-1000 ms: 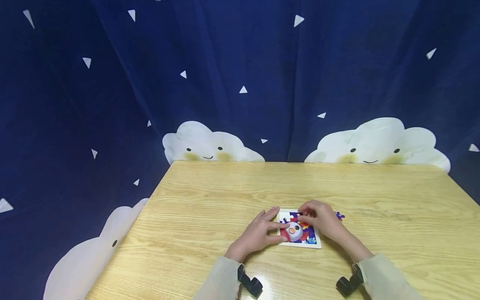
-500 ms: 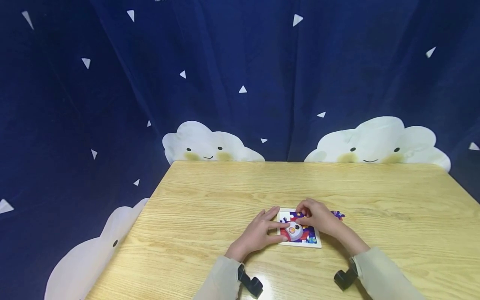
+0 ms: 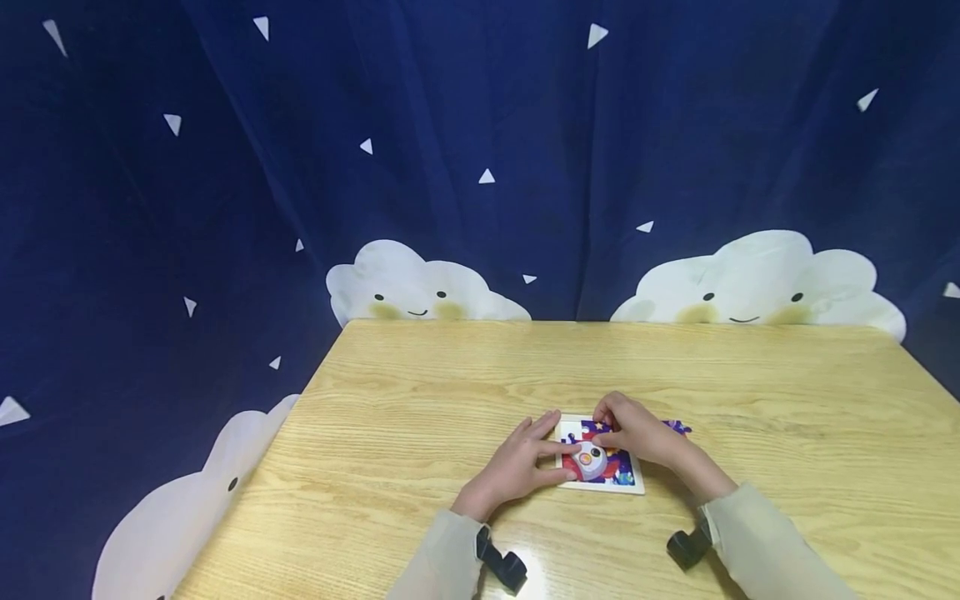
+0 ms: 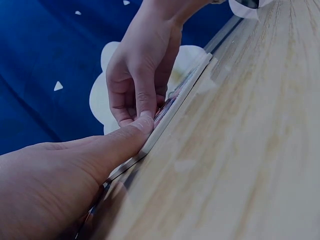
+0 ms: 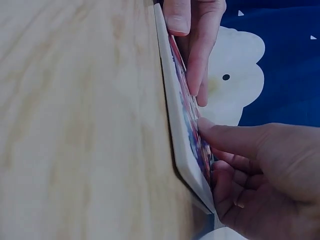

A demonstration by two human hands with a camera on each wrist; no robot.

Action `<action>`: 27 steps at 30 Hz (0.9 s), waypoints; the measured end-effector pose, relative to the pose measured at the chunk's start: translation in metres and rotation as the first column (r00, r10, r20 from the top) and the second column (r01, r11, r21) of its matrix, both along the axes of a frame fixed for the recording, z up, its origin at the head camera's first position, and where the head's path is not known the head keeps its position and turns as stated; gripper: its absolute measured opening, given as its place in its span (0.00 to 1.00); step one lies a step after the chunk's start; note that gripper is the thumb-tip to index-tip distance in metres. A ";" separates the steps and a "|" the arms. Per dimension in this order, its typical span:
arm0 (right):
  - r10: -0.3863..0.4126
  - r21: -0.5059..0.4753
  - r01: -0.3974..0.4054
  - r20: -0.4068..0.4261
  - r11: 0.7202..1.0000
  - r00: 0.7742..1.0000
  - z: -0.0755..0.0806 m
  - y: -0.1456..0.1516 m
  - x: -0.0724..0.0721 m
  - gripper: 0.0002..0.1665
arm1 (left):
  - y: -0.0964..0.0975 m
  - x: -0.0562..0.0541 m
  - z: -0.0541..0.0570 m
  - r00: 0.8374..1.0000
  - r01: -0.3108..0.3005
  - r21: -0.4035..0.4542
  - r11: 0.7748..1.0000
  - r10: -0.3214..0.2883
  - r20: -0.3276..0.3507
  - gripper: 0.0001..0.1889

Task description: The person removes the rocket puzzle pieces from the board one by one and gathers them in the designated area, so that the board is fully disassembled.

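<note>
A small jigsaw puzzle (image 3: 590, 461) in a white frame (image 3: 615, 488) lies on the table, showing a round white snowman-like face with an orange nose. My left hand (image 3: 516, 461) rests on its left side, fingers extended, thumb and fingertips over the picture. At the upper right part, my right hand (image 3: 641, 431) pinches a purple puzzle piece (image 3: 598, 427) with thumb and curled fingers; the hand hides much of that piece. In the right wrist view the right thumb (image 5: 215, 131) is right at the picture's surface. A white gap shows at the puzzle's upper left corner.
Purple loose puzzle pieces (image 3: 677, 427) lie on the table just beyond the right hand, partly hidden by it. The wooden table (image 3: 420, 392) reaches back to a dark blue curtain (image 3: 480, 100) with white clouds. Each wrist carries a black camera mount (image 3: 504, 571).
My right hand has shifted slightly left and away over the puzzle's upper part, its thumb moving toward the snowman's face. The left hand and the frame have stayed in place.
</note>
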State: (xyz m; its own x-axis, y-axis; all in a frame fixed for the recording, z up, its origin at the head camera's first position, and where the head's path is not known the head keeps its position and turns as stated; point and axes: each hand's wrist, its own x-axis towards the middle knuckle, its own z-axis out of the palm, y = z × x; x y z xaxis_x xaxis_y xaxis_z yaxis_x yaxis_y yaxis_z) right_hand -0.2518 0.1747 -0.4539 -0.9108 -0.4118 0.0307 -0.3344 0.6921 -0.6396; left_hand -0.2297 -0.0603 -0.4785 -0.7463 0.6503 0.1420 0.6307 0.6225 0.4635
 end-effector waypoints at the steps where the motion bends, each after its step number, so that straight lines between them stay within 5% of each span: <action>1: 0.001 -0.001 -0.001 -0.010 1.000 1.000 0.000 0.000 0.000 0.12 | 0.000 0.000 0.000 1.000 -0.001 0.000 1.000 0.001 -0.001 0.22; 11: -0.035 -0.030 0.031 -0.153 0.999 0.988 -0.005 -0.002 0.011 0.14 | 0.000 0.000 0.001 1.000 0.006 0.004 1.000 -0.006 -0.009 0.22; 17: -0.063 -0.049 0.051 -0.274 0.998 0.960 -0.013 -0.004 0.017 0.16 | 0.000 0.001 0.000 1.000 0.012 0.003 1.000 -0.012 -0.015 0.22; 27: -0.105 -0.174 0.059 -0.273 0.983 0.956 -0.022 -0.004 0.022 0.13 | -0.001 -0.001 -0.002 1.000 0.010 -0.010 1.000 -0.011 -0.028 0.22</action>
State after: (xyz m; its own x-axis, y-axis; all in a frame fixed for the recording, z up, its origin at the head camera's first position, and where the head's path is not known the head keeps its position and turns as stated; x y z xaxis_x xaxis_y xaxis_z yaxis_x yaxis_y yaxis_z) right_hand -0.2303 0.1708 -0.4757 -0.8862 -0.3043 0.3492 -0.4626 0.6194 -0.6343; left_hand -0.2304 -0.0612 -0.4803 -0.7352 0.6595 0.1566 0.6498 0.6201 0.4395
